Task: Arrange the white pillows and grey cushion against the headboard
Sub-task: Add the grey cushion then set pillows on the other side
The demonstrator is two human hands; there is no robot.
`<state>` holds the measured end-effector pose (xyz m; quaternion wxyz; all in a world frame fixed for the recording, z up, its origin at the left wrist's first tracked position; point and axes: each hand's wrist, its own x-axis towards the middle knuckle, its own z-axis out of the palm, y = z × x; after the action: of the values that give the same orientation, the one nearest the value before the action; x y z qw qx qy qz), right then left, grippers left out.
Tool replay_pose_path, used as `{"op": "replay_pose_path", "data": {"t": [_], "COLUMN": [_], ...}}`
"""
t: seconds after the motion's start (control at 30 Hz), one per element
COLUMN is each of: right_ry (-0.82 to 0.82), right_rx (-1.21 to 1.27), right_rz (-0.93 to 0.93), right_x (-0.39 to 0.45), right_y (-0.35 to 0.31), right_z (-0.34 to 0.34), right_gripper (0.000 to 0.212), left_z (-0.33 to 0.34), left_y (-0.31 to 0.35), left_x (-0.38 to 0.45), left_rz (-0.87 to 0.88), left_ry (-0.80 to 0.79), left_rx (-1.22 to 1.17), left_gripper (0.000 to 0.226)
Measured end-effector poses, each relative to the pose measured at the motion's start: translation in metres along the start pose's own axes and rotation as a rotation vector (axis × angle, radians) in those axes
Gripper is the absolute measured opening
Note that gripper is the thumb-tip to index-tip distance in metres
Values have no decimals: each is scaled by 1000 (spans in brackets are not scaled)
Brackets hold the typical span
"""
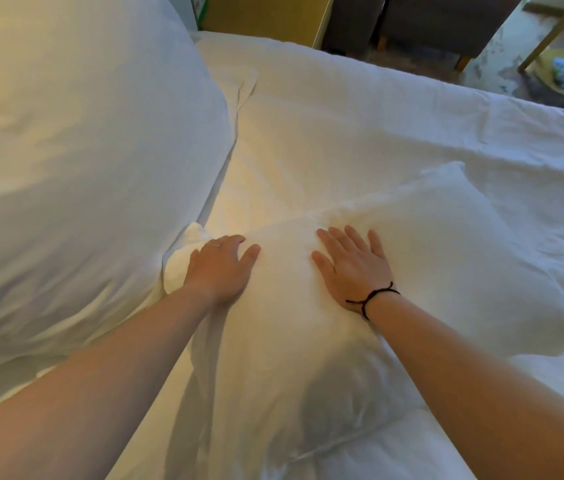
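White pillow (308, 323), soft and creased, lying flat on the bed sheet (394, 109) beneath both palms. Left hand (220, 268) and right hand (353, 263) press it, fingers straight, slightly spread. Larger pillow (76, 161) beyond the left fingers.

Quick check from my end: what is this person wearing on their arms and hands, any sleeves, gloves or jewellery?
No sleeves or gloves show: both forearms are bare as far as the frame reaches. The left hand wears a thin, plain ring on one finger. The right hand has no ring showing; its wrist carries a thin black cord bracelet with a knot and loose ends.
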<state>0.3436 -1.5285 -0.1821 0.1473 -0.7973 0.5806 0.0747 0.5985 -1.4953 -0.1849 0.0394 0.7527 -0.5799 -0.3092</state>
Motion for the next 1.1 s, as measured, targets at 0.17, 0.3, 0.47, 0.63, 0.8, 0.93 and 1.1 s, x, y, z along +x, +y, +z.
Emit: {"op": "replay_pose_path", "data": {"t": [0.17, 0.3, 0.47, 0.63, 0.8, 0.93, 1.1], "right_ry": [29, 14, 165, 330, -288, -384, -502], "right_rx": [16, 46, 121, 57, -102, -120, -151], "right_rz": [9, 18, -19, -136, -146, -173, -180], "right_x": [-34, -55, -96, -88, -79, -92, -121], "right_y": [2, 3, 7, 19, 30, 43, 59], "right_z": [13, 4, -35, -94, -128, -143, -159], "right_gripper": [62, 62, 56, 57, 90, 79, 70], "left_z": [-9, -23, -32, -35, -40, -38, -33], "left_y": [15, 28, 47, 53, 48, 38, 36], "left_x": [18, -10, -100, -186, -209, -220, -243], "left_rz": [-90, -90, 85, 183, 129, -35, -8], "left_ry": [-217, -215, -12, -1, -68, -114, -85], "left_rx": [134, 183, 176, -17, -114, 38, 238], "left_gripper": [87, 82, 61, 54, 36, 80, 84]}}
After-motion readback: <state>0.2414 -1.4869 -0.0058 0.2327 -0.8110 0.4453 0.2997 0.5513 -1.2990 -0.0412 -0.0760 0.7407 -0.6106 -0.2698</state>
